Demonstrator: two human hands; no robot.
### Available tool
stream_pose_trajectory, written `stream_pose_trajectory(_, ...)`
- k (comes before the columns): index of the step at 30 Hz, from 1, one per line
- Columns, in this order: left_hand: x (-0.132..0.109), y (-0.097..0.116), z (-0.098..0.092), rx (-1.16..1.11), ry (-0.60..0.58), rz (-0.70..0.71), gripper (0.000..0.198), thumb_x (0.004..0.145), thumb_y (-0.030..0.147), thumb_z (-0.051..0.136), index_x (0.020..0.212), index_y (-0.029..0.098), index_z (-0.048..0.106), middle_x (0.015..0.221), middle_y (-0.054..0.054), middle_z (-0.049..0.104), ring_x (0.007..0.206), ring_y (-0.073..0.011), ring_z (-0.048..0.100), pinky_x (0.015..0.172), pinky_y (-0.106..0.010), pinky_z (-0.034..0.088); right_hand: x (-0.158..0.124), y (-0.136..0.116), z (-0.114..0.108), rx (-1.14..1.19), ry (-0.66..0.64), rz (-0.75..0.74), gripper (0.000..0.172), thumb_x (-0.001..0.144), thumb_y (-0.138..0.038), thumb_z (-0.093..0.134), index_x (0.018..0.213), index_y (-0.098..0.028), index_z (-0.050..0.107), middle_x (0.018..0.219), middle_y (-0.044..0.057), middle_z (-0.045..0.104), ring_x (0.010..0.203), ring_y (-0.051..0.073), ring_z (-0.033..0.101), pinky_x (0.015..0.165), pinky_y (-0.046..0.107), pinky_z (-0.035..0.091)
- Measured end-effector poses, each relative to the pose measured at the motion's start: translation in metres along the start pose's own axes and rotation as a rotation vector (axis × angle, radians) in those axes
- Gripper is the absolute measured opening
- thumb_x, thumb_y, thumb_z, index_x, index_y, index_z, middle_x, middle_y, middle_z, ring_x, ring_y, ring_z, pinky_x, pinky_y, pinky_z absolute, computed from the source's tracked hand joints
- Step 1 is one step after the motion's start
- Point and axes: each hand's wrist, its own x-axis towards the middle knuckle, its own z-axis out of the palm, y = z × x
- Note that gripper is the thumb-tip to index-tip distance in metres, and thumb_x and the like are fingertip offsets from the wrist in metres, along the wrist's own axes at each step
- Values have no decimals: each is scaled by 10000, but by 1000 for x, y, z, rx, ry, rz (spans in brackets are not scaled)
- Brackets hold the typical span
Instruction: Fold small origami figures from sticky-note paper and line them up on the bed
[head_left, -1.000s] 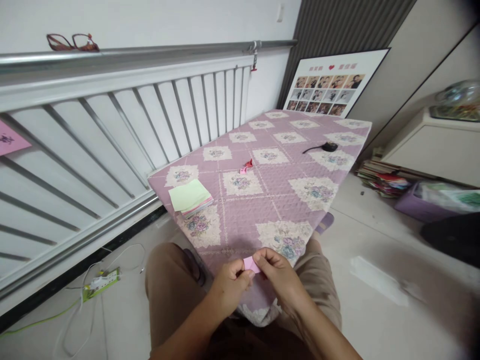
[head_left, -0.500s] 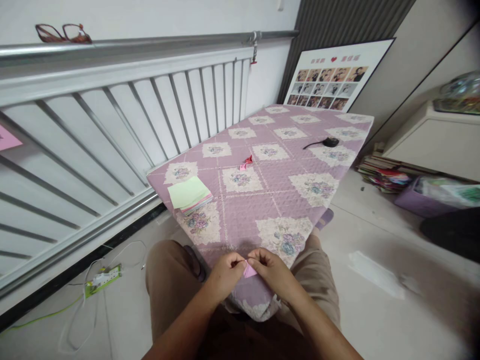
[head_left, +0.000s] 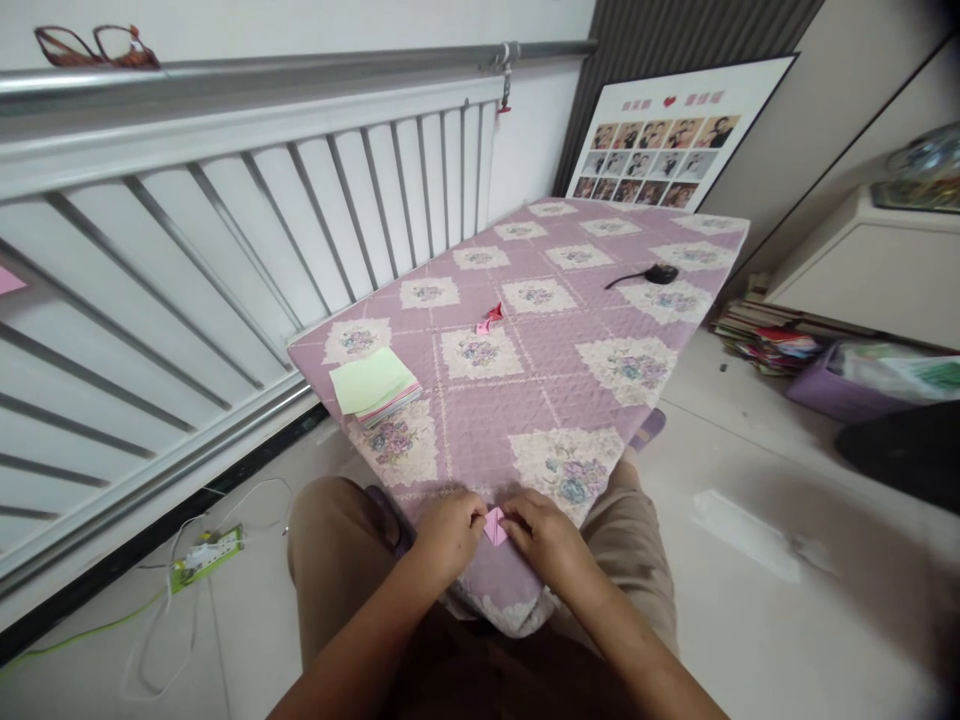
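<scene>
Both my hands meet over the near corner of the table with the purple floral cloth (head_left: pixel 525 390). Between them lies a small folded piece of pink paper (head_left: pixel 494 524), pressed down on the cloth. My left hand (head_left: pixel 448 535) pinches its left edge with curled fingers. My right hand (head_left: pixel 546 535) pinches its right edge the same way. Farther up the table, a stack of coloured paper squares (head_left: pixel 373 386) with a pale green sheet on top sits near the left edge. A small folded red and pink paper piece (head_left: pixel 489 319) lies in the middle of the table.
A black object with a cord (head_left: pixel 651 274) rests at the table's far right. White railing bars (head_left: pixel 247 240) run along the left, with glasses (head_left: pixel 94 47) on the top rail. A photo board (head_left: pixel 660 150) leans behind the table. Books (head_left: pixel 761 345) and a purple bin (head_left: pixel 844 395) lie on the floor at right; a power strip (head_left: pixel 202 555) at left.
My hands have come down from just above the table corner and now press the pink paper against the cloth. The view has tilted slightly downward.
</scene>
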Motion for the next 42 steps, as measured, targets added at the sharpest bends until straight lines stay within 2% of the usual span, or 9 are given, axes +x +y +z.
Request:
stream_pose_trajectory(6,1,-4,0,81,-13,30,110,805,135,545,807,195,637,871,-35,628,821,-179,565,716,-276,383,0,-2,1,-78,-13,-6,79,805,-133,573,773,-194,613,809,42,604,803,188,559,745,302,432)
stream_pose_trajectory(12,6,-5,0,179,-98,32,64,839,200,554,838,207,618,884,-16,607,826,-166,551,724,-268,385,5,5,2,-132,-41,-38,61,789,-134,605,780,-194,607,799,34,606,786,184,561,716,296,430)
stream_pose_trajectory(17,3,-3,-5,314,-158,134,117,892,223,486,905,207,601,937,-32,595,820,-166,549,704,-269,394,8,12,-1,-160,-82,-171,47,796,-160,641,783,-195,613,796,35,604,782,183,562,696,291,435)
stream_pose_trajectory(20,0,-3,-7,398,-181,196,176,929,247,434,923,197,603,959,-49,591,830,-173,547,706,-275,408,7,16,0,-215,-60,-270,66,843,-208,609,779,-193,613,782,38,596,763,178,555,684,291,435)
stream_pose_trajectory(25,-6,-9,-2,480,-180,247,257,960,250,376,975,205,628,1006,-51,601,873,-181,545,738,-284,419,0,23,6,-361,13,-409,191,925,-224,492,784,-196,618,740,21,572,724,157,533,697,293,427)
stream_pose_trajectory(28,-11,-14,3,475,-174,254,241,948,244,404,1005,210,636,1030,-43,607,899,-187,543,754,-286,417,-6,25,6,-432,29,-464,167,933,-202,474,965,-205,638,773,18,591,728,158,524,687,295,425)
stream_pose_trajectory(30,-13,-18,6,455,-159,231,222,934,226,427,987,195,640,1003,-42,615,885,-183,545,754,-285,417,-9,25,5,-449,16,-494,211,931,-188,476,1092,-204,612,811,23,611,766,166,533,703,302,437)
stream_pose_trajectory(36,-15,-29,13,443,-121,321,217,938,224,429,952,204,645,947,-33,623,857,-174,546,738,-279,418,-19,24,2,-400,3,-484,226,939,-179,458,1094,-202,620,942,39,649,894,177,557,832,331,458)
stream_pose_trajectory(42,-21,-25,12,475,-65,341,207,947,319,467,1089,263,607,908,-19,622,819,-159,543,706,-258,411,-24,24,5,-338,45,-472,268,936,-176,456,1157,-205,604,1036,56,654,983,189,554,883,356,452)
